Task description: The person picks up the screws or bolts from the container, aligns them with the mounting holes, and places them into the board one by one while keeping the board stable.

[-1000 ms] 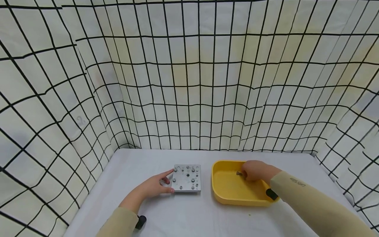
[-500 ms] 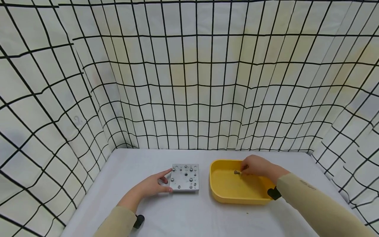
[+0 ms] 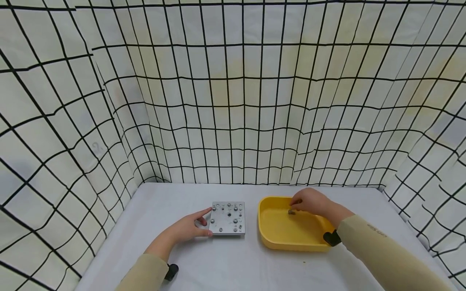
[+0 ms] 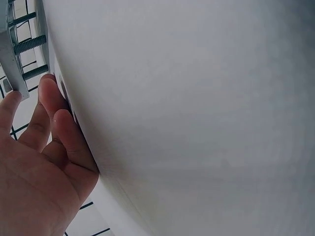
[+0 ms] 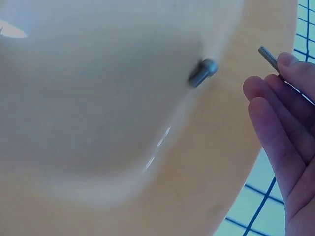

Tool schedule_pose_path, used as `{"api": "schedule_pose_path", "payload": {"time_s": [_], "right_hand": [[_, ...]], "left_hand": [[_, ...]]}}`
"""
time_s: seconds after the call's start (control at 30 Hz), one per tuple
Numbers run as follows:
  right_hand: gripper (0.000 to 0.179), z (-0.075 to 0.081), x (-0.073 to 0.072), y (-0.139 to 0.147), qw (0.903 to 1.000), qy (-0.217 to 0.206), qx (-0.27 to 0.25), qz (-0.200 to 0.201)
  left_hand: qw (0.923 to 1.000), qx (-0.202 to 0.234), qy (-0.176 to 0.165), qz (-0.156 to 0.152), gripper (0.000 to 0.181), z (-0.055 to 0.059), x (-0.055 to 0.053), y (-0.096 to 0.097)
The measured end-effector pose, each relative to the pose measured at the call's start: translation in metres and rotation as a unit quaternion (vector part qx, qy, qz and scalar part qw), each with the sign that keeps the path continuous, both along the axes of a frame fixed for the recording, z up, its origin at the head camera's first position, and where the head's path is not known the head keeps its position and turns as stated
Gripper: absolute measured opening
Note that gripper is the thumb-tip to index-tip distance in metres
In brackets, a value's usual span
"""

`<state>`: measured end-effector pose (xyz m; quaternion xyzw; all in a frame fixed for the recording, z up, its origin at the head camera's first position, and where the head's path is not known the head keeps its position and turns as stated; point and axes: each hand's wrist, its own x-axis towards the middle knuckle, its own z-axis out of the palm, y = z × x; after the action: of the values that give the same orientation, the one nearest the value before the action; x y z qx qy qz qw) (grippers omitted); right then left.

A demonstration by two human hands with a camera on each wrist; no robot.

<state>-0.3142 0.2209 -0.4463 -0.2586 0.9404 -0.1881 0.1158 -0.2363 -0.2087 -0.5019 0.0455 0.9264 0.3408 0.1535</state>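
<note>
A flat metal plate (image 3: 223, 222) with several bolts set in its face stands left of a yellow tray (image 3: 282, 230). My left hand (image 3: 185, 227) grips it at the left edge, index fingertip near the back corner, thumb at the front corner. Threaded bolt shanks (image 4: 30, 44) jut from its underside in the left wrist view, and curled fingers (image 4: 74, 137) lie low beside them. Above the tray's back part, my right hand (image 3: 313, 201) pinches a bolt (image 5: 268, 57) between thumb and fingers, threaded end outward. Another bolt (image 5: 202, 73) lies in the tray, close to its wall.
A white cloth (image 3: 233, 266) covers the table under the plate and tray. White walls with a black grid (image 3: 236, 117) enclose the back and both sides. A tiny speck (image 3: 304, 262) lies in front of the tray.
My right hand has risen a little and shifted left within the tray, its fingers now over the lying bolt. The left hand and plate have kept their places.
</note>
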Motion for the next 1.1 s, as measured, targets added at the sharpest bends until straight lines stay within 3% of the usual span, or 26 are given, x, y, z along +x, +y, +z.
{"api": "schedule_pose_path", "payload": {"time_s": [0.43,0.9,1.1], "right_hand": [[0.013,0.009,0.000,-0.051,0.9992,-0.003,-0.037,-0.014],[0.020,0.019,-0.002,-0.126,0.9969,-0.045,-0.060,0.024],[0.018,0.018,0.000,-0.161,0.9966,-0.038,-0.053,0.051]], "left_hand": [[1.0000,0.003,0.003,0.001,0.094,0.000,0.000,0.000],[0.9999,0.003,0.004,0.012,0.092,0.004,0.005,0.005],[0.9999,0.004,-0.002,0.010,0.091,0.005,0.004,0.004]]}}
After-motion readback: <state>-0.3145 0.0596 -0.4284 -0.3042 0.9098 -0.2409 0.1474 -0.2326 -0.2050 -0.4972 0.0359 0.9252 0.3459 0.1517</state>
